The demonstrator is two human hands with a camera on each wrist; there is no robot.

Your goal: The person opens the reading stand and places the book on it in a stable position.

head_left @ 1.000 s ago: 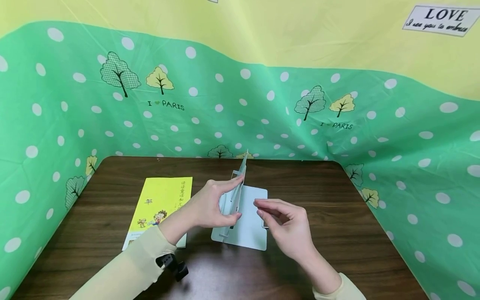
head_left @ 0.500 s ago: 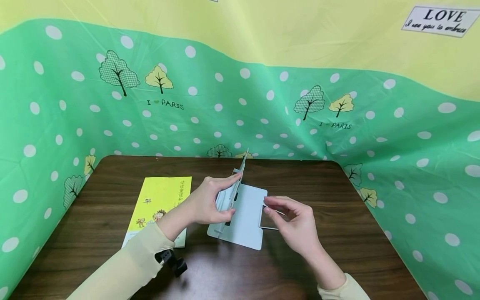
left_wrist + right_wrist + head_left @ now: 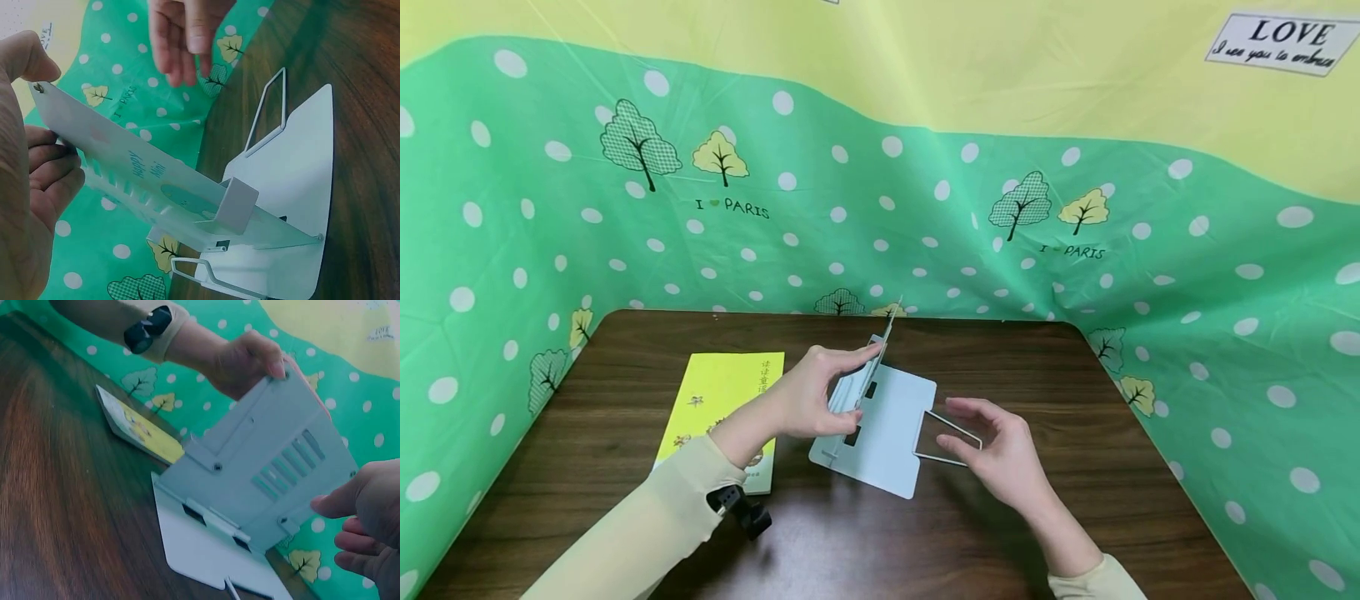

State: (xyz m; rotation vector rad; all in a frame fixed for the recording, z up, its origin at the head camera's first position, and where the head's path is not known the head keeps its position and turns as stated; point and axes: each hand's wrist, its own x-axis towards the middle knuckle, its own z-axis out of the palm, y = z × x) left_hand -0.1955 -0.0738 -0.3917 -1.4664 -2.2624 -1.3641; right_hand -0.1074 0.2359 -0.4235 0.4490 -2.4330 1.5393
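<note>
A pale blue folding book stand (image 3: pixel 887 433) sits on the table, its base flat and its slotted back panel (image 3: pixel 250 444) tilted up. My left hand (image 3: pixel 812 392) grips the panel's edge, thumb on one side and fingers on the other. From the base's right edge a wire loop (image 3: pixel 951 423) sticks out over the wood. My right hand (image 3: pixel 1000 450) hovers beside that loop with fingers loosely bent and spread; in the left wrist view it is apart from the wire. Printed lettering and a small ledge (image 3: pixel 237 206) show on the panel's front.
A yellow children's book (image 3: pixel 722 392) lies left of the stand, partly beneath my left forearm. A black device (image 3: pixel 741 510) is strapped at my left wrist. Dotted green cloth (image 3: pixel 797 242) hangs along the table's back and sides.
The wire loop has swung out to the right from the base, and my right hand has released it and drawn back. The base has turned slightly, with my left hand still gripping the panel.
</note>
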